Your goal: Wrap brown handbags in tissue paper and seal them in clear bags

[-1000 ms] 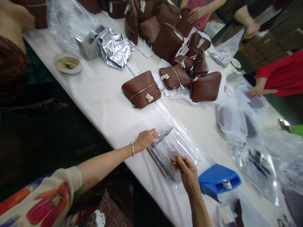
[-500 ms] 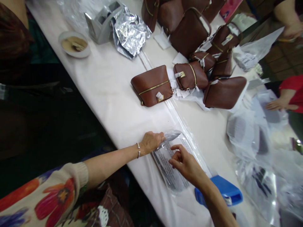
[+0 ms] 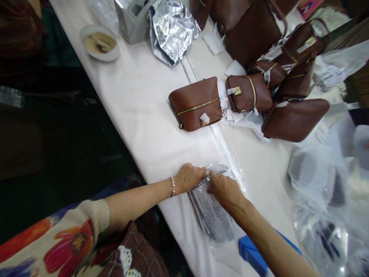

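Observation:
A clear plastic bag [image 3: 216,215] with printed text and something grey and white inside lies on the white tablecloth near the front edge. My left hand [image 3: 191,177], with a bracelet at its wrist, is closed on the bag's upper left end. Right beside it, my right hand [image 3: 226,190] pinches the same end, its fingertips almost touching those of the left. Above the hands lies a brown zippered pouch [image 3: 198,104] with a white-wrapped tag. A blue tape dispenser or similar blue object [image 3: 253,254] sits partly under my right forearm.
Several brown bags stand at the upper right, among them a tilted pouch [image 3: 296,119]. Crumpled foil [image 3: 173,30], a grey holder [image 3: 132,21] and a shallow dish [image 3: 115,54] are at the upper left. Plastic wrapping [image 3: 311,181] covers the right side.
My right hand has moved up and left from above the bag and closed on its end beside my left hand. The view has shifted, and the person's hand at the right has left it.

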The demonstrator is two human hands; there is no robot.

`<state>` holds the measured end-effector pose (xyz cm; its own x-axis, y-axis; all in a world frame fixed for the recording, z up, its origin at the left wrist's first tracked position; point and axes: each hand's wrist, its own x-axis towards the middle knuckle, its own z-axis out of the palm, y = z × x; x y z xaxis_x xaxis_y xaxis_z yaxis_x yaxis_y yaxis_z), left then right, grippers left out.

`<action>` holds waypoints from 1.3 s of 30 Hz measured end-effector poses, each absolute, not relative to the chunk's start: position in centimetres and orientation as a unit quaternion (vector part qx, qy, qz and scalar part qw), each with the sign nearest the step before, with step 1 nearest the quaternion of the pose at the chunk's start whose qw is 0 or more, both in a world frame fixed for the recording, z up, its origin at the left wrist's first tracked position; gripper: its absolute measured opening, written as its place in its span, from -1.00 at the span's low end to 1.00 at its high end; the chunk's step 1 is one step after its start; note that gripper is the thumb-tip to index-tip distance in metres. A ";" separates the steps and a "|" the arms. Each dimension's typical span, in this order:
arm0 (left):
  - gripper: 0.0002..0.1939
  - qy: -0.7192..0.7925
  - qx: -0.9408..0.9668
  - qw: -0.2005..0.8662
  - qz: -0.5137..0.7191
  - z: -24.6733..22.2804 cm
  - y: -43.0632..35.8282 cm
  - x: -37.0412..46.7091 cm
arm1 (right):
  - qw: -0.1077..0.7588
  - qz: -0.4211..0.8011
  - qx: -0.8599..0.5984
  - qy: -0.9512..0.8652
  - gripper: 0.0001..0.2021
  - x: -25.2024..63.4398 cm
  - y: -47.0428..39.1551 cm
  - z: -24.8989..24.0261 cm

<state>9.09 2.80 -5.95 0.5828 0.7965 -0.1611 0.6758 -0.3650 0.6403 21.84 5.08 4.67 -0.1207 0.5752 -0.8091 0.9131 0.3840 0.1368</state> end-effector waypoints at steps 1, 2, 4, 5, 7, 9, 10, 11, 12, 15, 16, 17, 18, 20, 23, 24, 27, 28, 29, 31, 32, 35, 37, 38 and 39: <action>-0.73 0.448 0.823 0.338 0.088 -6.0 2.8 9.1 | 0.419 -0.189 0.515 0.723 -0.69 21.9 5.3 4.7; -0.72 0.448 0.824 0.335 0.088 -6.0 2.8 9.2 | 0.420 -0.174 0.512 0.729 -0.66 22.1 5.5 4.8; -0.72 0.448 0.827 0.330 0.084 -6.1 2.9 9.3 | 0.402 -0.150 0.501 0.751 -0.60 23.2 5.9 4.9; -0.73 0.447 0.828 0.329 0.081 -6.1 2.9 9.3 | 0.384 -0.146 0.497 0.765 -0.59 23.9 6.1 5.1; -0.73 0.449 0.829 0.327 0.074 -6.1 2.9 9.4 | 0.343 -0.136 0.503 0.782 -0.63 25.6 6.1 5.6; -0.73 0.452 0.828 0.325 0.067 -6.0 2.9 9.4 | 0.297 -0.106 0.530 0.787 -0.64 27.1 5.5 6.2; -0.73 0.454 0.828 0.323 0.064 -6.0 2.9 9.4 | 0.266 -0.083 0.550 0.787 -0.60 27.7 5.1 6.4; -0.73 0.456 0.828 0.321 0.061 -6.0 2.9 9.5 | 0.225 -0.062 0.573 0.786 -0.51 28.0 4.5 6.5; -0.73 0.458 0.828 0.319 0.059 -6.0 2.9 9.5 | 0.177 -0.047 0.596 0.782 -0.36 28.3 3.9 6.4; -0.73 0.464 0.827 0.312 0.054 -6.1 3.0 9.7 | 0.067 -0.058 0.653 0.752 0.01 28.6 2.0 5.1; -0.73 0.466 0.827 0.309 0.053 -6.1 3.1 9.7 | 0.057 -0.076 0.669 0.737 0.05 28.6 1.5 4.3; -0.73 0.469 0.827 0.306 0.052 -6.0 3.2 9.7 | 0.056 -0.096 0.685 0.720 0.07 28.7 1.2 3.6; -0.73 0.473 0.826 0.301 0.053 -5.9 3.3 9.6 | 0.059 -0.117 0.701 0.701 0.07 28.8 0.9 2.9; -0.74 0.483 0.824 0.292 0.056 -5.4 3.5 9.1 | 0.058 -0.158 0.727 0.666 0.09 29.0 0.7 1.8; -0.78 0.481 0.828 0.252 0.141 -4.0 3.1 7.7 | 0.033 -0.215 0.741 0.635 0.14 29.3 1.0 1.1; -0.78 0.450 0.840 0.232 0.195 -3.5 2.8 7.3 | 0.019 -0.234 0.744 0.625 0.14 29.4 1.2 1.0; -0.88 0.265 0.901 0.190 0.287 -2.4 1.5 6.7 | -0.050 -0.324 0.749 0.576 0.13 30.8 1.8 1.4; -0.89 0.223 0.917 0.195 0.268 -2.3 1.0 6.9 | -0.074 -0.351 0.749 0.557 0.09 31.5 1.8 1.7; -0.88 0.209 0.925 0.208 0.238 -2.3 0.7 7.2 | -0.098 -0.371 0.750 0.539 0.06 32.3 1.5 2.2; -0.87 0.241 0.920 0.242 0.190 -2.4 0.5 8.1 | -0.137 -0.384 0.751 0.519 0.03 33.9 0.2 3.4; -0.89 0.266 0.911 0.258 0.181 -2.5 0.5 8.5 | -0.148 -0.374 0.752 0.522 0.04 34.4 -0.9 4.0; -0.94 0.297 0.892 0.285 0.186 -2.7 0.9 9.5 | -0.129 -0.308 0.754 0.566 0.17 34.6 -4.9 4.5; -0.94 0.314 0.876 0.311 0.195 -2.5 1.4 9.7 | -0.095 -0.254 0.769 0.578 0.15 34.2 -7.4 3.9; -0.93 0.324 0.866 0.324 0.200 -2.3 1.8 9.6 | -0.096 -0.240 0.782 0.568 0.11 34.2 -8.3 3.5; -0.92 0.335 0.857 0.335 0.204 -2.0 2.2 9.5 | -0.116 -0.237 0.796 0.545 0.06 34.5 -9.1 3.0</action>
<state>9.48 2.17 -2.04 0.6927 0.7101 0.1260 0.4368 -0.5521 0.7102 34.47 -9.10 3.04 0.2938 0.9225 -0.2506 0.8131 -0.3790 -0.4419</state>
